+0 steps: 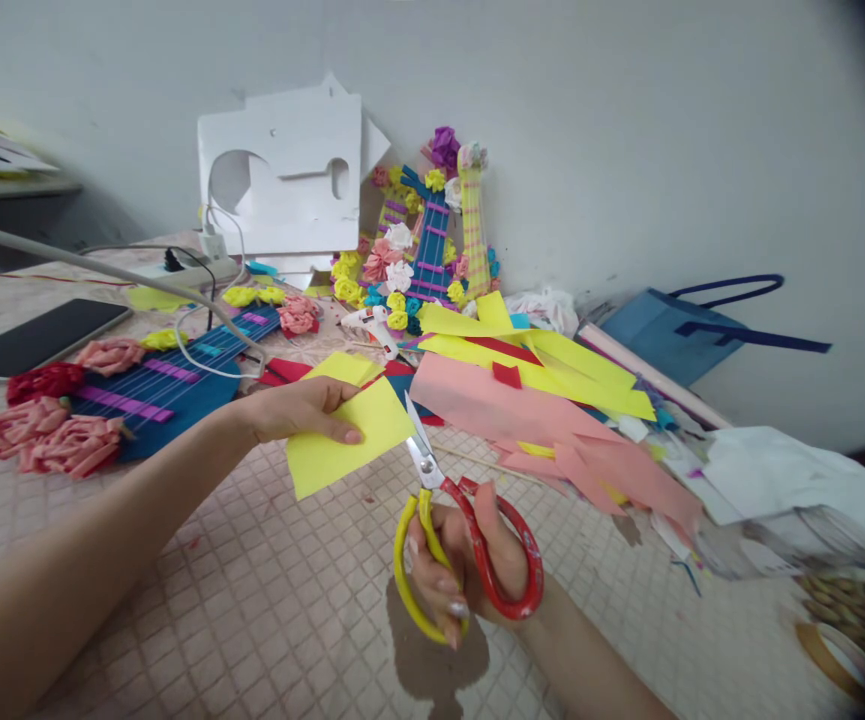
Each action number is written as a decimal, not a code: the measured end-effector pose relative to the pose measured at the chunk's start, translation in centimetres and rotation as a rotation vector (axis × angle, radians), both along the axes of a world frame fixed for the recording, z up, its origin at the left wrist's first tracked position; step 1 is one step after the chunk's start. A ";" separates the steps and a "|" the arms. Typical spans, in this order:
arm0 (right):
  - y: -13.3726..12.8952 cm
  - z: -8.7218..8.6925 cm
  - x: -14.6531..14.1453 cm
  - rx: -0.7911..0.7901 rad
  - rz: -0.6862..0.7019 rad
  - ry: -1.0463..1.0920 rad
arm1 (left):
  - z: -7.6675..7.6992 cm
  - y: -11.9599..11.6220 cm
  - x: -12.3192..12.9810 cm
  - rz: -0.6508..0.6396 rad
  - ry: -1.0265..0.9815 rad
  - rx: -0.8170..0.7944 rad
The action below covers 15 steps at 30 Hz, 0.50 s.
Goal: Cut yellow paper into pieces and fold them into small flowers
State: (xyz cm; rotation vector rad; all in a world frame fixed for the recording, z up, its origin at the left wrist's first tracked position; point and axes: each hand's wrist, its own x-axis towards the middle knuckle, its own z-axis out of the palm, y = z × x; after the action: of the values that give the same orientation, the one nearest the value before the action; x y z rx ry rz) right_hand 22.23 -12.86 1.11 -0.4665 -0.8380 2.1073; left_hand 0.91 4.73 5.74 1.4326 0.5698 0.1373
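Observation:
Pinched between the thumb and fingers of my left hand (312, 408) is a yellow paper piece (353, 440), held above the table. My right hand (469, 560) grips a pair of scissors (426, 465) by its handles, one loop yellow and one red. The blades are parted and point up, right by the paper's right corner; whether they touch it I cannot tell. Just behind the left hand lie more yellow paper pieces (346, 368). To the left is a blue paper guitar (207, 375) with purple strips, white strings and crumpled paper flowers (68, 445).
Pink paper strips (507, 400) and yellow strips (597, 375) are heaped at right centre. A white glue gun (373, 325) lies near the decorated guitars (432, 235) against the wall. A phone (42, 335) and a white cable (117, 265) are at left; a blue bag (672, 335) stands back right.

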 end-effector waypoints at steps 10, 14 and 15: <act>0.2 -0.6 0.0 -0.038 -0.002 0.003 | 0.0 0.1 -0.1 -0.006 0.012 0.032; 0.1 -0.7 -0.1 -0.048 -0.055 -0.031 | 0.0 0.1 -0.2 0.011 0.009 0.042; 0.0 -0.7 -0.2 -0.050 -0.068 -0.041 | 0.0 0.1 -0.3 0.015 0.005 0.041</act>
State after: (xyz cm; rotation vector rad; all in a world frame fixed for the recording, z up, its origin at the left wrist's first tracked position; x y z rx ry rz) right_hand 22.05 -12.83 0.42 -0.5586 -0.7837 2.0659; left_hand 0.66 4.83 5.75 1.4691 0.5850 0.1576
